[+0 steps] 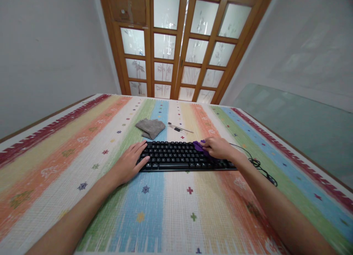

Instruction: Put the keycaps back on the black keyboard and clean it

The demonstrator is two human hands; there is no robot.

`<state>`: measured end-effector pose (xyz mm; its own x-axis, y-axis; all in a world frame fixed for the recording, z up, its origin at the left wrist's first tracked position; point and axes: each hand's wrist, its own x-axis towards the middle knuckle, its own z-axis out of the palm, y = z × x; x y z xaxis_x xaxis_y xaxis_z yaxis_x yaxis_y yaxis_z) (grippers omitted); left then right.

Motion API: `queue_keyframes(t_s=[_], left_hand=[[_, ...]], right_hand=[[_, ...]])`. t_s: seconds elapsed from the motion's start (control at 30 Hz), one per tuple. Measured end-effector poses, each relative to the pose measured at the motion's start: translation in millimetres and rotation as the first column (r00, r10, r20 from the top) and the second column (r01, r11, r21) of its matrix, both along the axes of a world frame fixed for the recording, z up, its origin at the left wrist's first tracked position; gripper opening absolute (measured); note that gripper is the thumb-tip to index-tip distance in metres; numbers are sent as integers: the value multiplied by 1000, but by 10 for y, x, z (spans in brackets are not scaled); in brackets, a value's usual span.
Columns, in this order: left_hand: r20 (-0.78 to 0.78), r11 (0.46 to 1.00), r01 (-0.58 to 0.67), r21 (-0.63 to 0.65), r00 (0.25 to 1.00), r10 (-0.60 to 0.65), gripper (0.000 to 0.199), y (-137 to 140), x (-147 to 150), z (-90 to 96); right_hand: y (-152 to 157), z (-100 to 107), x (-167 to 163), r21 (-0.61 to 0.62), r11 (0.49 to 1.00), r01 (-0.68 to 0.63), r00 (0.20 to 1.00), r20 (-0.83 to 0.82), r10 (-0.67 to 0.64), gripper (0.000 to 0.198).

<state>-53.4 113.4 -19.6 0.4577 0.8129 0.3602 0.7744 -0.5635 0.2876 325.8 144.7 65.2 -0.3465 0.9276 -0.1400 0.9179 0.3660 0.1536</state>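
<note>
A black keyboard [172,155] lies flat on the striped tablecloth, its long side facing me. My left hand [132,158] grips the keyboard's left end, with the fingers at the far corner and the thumb over the nearer keys. In my right hand [219,148] is a bunched purple cloth [199,146], pressed onto the keys right of the middle. The fingers are closed around the cloth, and this hand and forearm hide part of the keyboard's right end.
Behind the keyboard lie a folded grey cloth [151,128] and a thin brush-like tool [180,128] beside a small dark piece. A coiled black cable [256,163] rests to the right. The colourful striped tablecloth [176,196] covers the table; paned wooden doors [164,45] stand beyond.
</note>
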Motion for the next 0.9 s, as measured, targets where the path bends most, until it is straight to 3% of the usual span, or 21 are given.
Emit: queue_keyframes(t_s=[0.2, 0.37, 0.53, 0.6, 0.73, 0.9], left_hand=[[2, 1000, -5, -8, 1000, 5, 62, -1, -3, 4], [5, 1000, 3, -5, 1000, -3, 59, 3, -8, -1], [6, 1000, -1, -9, 1000, 1, 61, 9, -13, -5], [6, 1000, -2, -14, 1000, 2, 63, 10, -11, -5], [6, 1000, -5, -19, 1000, 5, 64, 7, -4, -1], [8, 1000, 1, -20, 1000, -1, 62, -2, -12, 8]], right_hand=[[-55, -30, -90, 87, 991, 98, 995, -19, -97, 34], [-25, 25, -33, -11, 999, 43, 998, -45, -44, 23], [57, 38, -126, 175, 984, 42, 966, -258, 5, 30], [65, -26, -261, 226, 974, 34, 964, -264, 27, 33], [78, -139, -469, 154, 987, -43, 988, -138, 65, 33], [147, -95, -322, 49, 994, -99, 992, -70, 102, 28]])
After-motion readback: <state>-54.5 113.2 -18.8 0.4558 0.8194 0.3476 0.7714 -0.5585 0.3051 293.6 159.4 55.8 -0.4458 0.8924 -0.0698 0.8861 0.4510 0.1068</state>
